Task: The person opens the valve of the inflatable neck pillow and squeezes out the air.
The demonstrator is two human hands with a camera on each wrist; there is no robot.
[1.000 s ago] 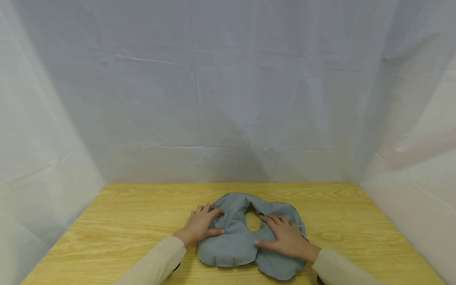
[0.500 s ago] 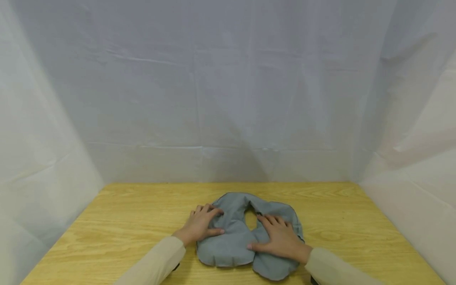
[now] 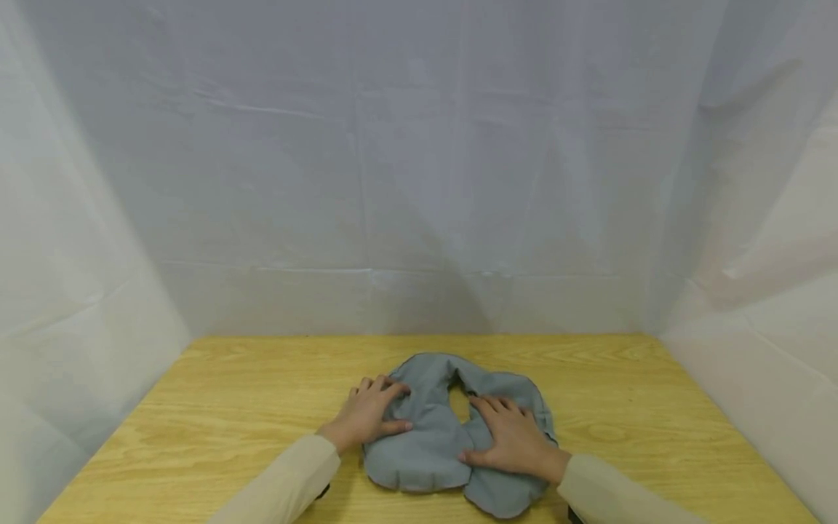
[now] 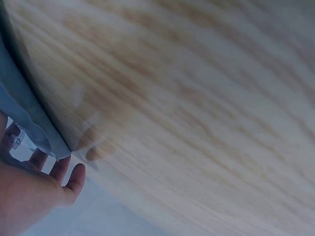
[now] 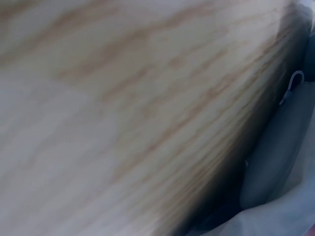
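Note:
A grey fabric neck pillow (image 3: 419, 451) lies on the wooden table, its two rounded ends meeting at the front around a narrow oval gap. My left hand (image 3: 368, 413) rests on its left side with fingers spread, thumb pointing inward. On the right lobe lies my right hand (image 3: 513, 440), flat, with its thumb reaching the seam where the ends meet. The left wrist view catches my left fingers (image 4: 74, 182) at the edge of the grey fabric (image 4: 29, 103). In the right wrist view the pillow's side (image 5: 278, 147) shows a thin pale loop (image 5: 295, 78); that hand is hidden there.
The light wooden table (image 3: 229, 415) extends on both sides of the pillow. White sheeting (image 3: 419, 182) hangs behind the far edge, with more sheeting at left (image 3: 65, 291) and right (image 3: 753, 313).
My right hand has slid a little to the left, and the pillow's right lobe moved with it, narrowing the gap in the middle. The left hand has stayed in place.

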